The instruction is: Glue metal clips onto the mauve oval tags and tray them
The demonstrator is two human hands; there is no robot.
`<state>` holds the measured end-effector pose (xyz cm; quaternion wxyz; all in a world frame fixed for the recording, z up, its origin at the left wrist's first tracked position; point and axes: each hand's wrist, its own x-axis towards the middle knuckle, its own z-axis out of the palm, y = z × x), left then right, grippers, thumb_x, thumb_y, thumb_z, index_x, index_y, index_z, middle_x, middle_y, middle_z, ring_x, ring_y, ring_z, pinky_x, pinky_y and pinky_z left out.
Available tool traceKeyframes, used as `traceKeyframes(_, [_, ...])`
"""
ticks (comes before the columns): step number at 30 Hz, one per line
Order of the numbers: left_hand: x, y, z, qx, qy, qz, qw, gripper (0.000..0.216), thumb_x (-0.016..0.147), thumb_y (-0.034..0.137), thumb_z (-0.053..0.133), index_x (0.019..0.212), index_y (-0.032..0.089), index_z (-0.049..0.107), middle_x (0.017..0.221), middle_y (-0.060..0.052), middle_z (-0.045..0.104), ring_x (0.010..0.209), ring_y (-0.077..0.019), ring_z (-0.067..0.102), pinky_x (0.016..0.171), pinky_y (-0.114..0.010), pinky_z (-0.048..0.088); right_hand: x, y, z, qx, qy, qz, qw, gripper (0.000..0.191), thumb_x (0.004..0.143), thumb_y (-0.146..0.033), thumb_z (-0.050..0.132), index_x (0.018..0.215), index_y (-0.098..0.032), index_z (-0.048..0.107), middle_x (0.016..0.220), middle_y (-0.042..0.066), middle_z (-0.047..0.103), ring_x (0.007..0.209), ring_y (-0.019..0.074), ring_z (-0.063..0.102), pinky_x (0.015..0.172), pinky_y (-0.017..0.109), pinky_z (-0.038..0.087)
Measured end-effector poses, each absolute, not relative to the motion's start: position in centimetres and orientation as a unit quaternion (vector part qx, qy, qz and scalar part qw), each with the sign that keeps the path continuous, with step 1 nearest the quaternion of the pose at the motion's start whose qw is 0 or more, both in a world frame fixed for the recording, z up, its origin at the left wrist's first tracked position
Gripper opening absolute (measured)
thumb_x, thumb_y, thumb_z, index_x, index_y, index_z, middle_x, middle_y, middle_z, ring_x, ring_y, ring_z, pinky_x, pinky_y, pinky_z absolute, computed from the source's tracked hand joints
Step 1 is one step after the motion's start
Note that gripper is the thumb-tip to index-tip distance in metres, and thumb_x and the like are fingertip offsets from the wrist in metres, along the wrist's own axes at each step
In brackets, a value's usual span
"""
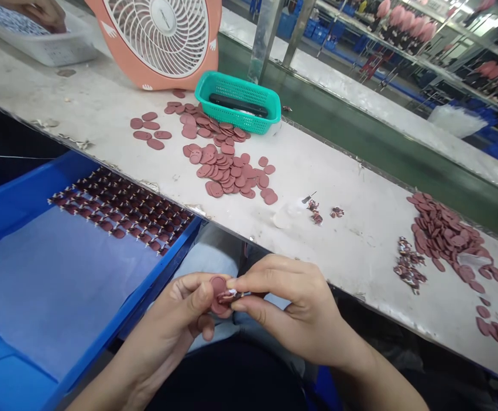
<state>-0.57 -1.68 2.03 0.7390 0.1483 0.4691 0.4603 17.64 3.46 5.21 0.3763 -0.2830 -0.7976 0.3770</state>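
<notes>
Both my hands are held together below the workbench edge, over my lap. My left hand (pixel 187 311) pinches a small reddish-brown oval pad (pixel 219 285) between thumb and fingers. My right hand (pixel 289 302) pinches a small dark patterned piece (pixel 232 297) against that pad. On the white workbench (pixel 360 240) lies a loose pile of the same oval pads (pixel 227 168), with a second pile (pixel 444 234) at the right. Small dark patterned pieces (pixel 407 265) lie beside the right pile.
A blue tray (pixel 26 188) at my left holds rows of finished dark pieces (pixel 124 208) on a sheet. A teal basket (pixel 238 103) and an orange fan (pixel 163 40) stand at the back. Another person's hand (pixel 39 14) rests in a white basket (pixel 56 51) at the far left.
</notes>
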Motion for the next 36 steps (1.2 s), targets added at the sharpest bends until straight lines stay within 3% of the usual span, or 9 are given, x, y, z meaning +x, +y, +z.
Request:
traceKeyframes(10, [-0.9,-1.8,1.2,0.159,0.453,0.445,0.756,0.033,0.070,0.051,0.087,0.077,0.019,0.083,0.061,-0.001,0.065,0.054,-0.0097,0.052,0.043,-0.014,0.043,17.8,3.7,5.9,-0.262,-0.833,0.353,0.335,0.012,0.096,-0.017,0.067,0.106,-0.018,0.073,0.089,0.004,0.077,0.079,0.0122,0.071,0.078,0.021,0.060])
traceKeyframes(23, [-1.1,-1.9,1.4,0.098,0.473,0.444,0.755,0.040,0.055,0.049,0.096,0.075,0.017,0.082,0.066,-0.003,0.070,0.060,-0.0107,0.060,0.050,-0.015,0.050,17.5,3.6,5.7,-0.248,-0.847,0.347,0.317,0.015,0.094,-0.011,0.067,0.107,-0.017,0.071,0.091,0.005,0.078,0.082,0.0134,0.071,0.080,0.024,0.061])
traceKeyframes(36, [-0.8,-1.6,1.5,0.071,0.480,0.451,0.749,0.041,0.051,0.047,0.098,0.072,0.015,0.083,0.066,-0.003,0.073,0.058,-0.0104,0.063,0.051,-0.015,0.054,17.1,3.9,4.8,-0.258,-0.834,0.363,0.326,0.013,0.094,-0.014,0.067,0.105,-0.019,0.072,0.089,0.006,0.077,0.078,0.0140,0.072,0.074,0.024,0.062])
